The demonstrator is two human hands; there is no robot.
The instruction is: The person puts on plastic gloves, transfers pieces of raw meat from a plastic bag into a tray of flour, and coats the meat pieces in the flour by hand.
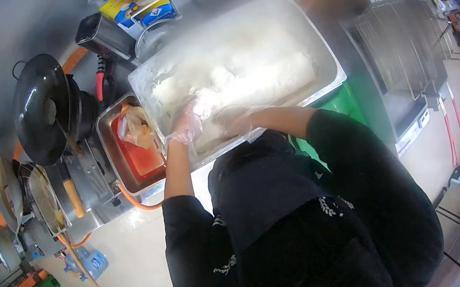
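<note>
Left hand (185,124) and right hand (233,121), both in clear gloves, reached into white powder (262,45) at near side of large metal tray (329,55). Powder and haze obscured fingertips; whether hands grasped anything could not be told. Smaller metal pan (115,164) sat just beside tray, on left, with plastic bag (138,130) inside. Black round pan (34,116) stood farther left.

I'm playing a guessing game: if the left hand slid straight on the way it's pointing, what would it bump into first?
The left hand would probably meet the white powder first, though glare makes depth hard to judge.
</note>
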